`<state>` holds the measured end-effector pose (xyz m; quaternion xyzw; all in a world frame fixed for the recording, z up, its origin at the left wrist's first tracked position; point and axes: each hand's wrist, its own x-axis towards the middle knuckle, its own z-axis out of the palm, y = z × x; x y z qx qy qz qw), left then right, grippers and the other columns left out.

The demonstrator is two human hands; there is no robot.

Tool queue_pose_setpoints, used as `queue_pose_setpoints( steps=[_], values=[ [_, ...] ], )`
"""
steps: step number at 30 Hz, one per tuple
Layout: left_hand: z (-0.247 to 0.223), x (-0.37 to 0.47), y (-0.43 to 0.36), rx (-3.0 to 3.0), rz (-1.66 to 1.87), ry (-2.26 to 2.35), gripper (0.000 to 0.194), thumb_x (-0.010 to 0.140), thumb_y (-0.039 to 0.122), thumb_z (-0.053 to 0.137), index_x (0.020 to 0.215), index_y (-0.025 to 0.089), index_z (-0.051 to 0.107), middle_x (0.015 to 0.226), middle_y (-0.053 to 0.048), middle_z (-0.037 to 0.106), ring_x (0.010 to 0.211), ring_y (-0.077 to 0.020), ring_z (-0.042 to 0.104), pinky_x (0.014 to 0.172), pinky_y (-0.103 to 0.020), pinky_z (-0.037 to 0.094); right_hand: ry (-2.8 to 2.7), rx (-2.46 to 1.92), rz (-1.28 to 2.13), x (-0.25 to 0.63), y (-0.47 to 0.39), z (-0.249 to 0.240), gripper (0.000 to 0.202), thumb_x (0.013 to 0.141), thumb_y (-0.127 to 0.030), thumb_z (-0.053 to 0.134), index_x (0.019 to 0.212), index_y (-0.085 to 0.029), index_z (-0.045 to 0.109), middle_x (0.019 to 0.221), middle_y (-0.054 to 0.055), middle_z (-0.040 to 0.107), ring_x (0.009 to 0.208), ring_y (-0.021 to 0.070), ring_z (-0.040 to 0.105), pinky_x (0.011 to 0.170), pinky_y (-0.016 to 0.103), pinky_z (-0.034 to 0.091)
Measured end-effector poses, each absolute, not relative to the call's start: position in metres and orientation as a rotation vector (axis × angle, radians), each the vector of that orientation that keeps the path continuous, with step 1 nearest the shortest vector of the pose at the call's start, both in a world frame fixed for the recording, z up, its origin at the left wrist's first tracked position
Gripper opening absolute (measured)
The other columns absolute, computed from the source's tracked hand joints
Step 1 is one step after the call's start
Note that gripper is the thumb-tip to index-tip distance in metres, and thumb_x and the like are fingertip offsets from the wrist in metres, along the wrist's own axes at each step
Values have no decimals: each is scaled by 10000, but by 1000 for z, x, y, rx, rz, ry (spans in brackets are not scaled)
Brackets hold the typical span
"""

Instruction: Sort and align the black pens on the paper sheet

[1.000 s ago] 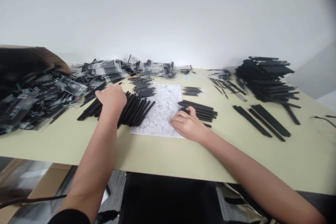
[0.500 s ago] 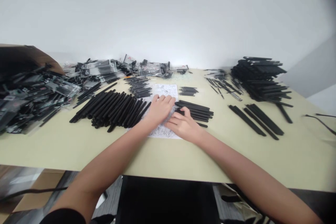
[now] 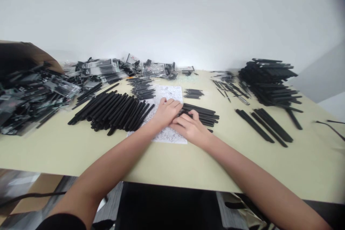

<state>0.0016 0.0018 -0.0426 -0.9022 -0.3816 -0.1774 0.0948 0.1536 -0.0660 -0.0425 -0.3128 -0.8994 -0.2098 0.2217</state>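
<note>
Over the patterned white sheet (image 3: 172,136), my left hand (image 3: 168,111) has its fingers curled down at the left ends of a small row of black sticks (image 3: 203,113). My right hand (image 3: 190,125) lies against it, fingers bent, one finger raised above the same sticks. What either hand holds, if anything, is hidden beneath the fingers. A large heap of thick black sticks (image 3: 115,111) lies left of my hands. Behind the sheet are two groups of thin dark pieces, one to the left (image 3: 141,88) and one to the right (image 3: 194,93).
Clear plastic packages (image 3: 102,68) are piled along the back and left, beside a cardboard box (image 3: 32,52). At the right stand a tall stack of black pieces (image 3: 269,79), several long black strips (image 3: 272,125) and thin loose parts (image 3: 231,88). The table's front edge is near my forearms.
Both hands have shifted slightly to the right and now overlap more closely. The view has moved a little. The stick heap looks unchanged.
</note>
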Motion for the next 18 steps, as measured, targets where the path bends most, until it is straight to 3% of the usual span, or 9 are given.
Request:
queue_pose_setpoints(
  steps=[4, 11, 18],
  values=[
    [-43, -2, 1, -2597, -777, -1278, 214, 994, 231, 411, 1038, 200, 618, 1066, -38, 708, 991, -207, 600, 829, -400, 280, -2357, -867, -592, 170, -60, -38, 233, 965, -96, 477, 962, -227, 669, 902, -22, 721, 825, 121, 519, 859, 372, 227],
    [-36, -12, -6, -2599, -1323, -1447, 167, 971, 265, 438, 1009, 203, 589, 999, -26, 690, 919, -171, 616, 877, -360, 339, -2000, -1090, -476, 203, -40, -40, 63, 934, -245, 577, 886, -218, 607, 849, -6, 703, 798, 138, 593, 860, 374, 272],
    [-39, -12, -6, -2537, -1869, -1318, 96, 922, 248, 469, 893, 205, 550, 821, -10, 605, 788, -153, 567, 761, -310, 445, -1436, -1127, -238, 215, -27, -47, 104, 933, -330, 506, 934, -228, 525, 1025, 84, 584, 1038, 225, 560, 854, 408, 433]
  ],
)
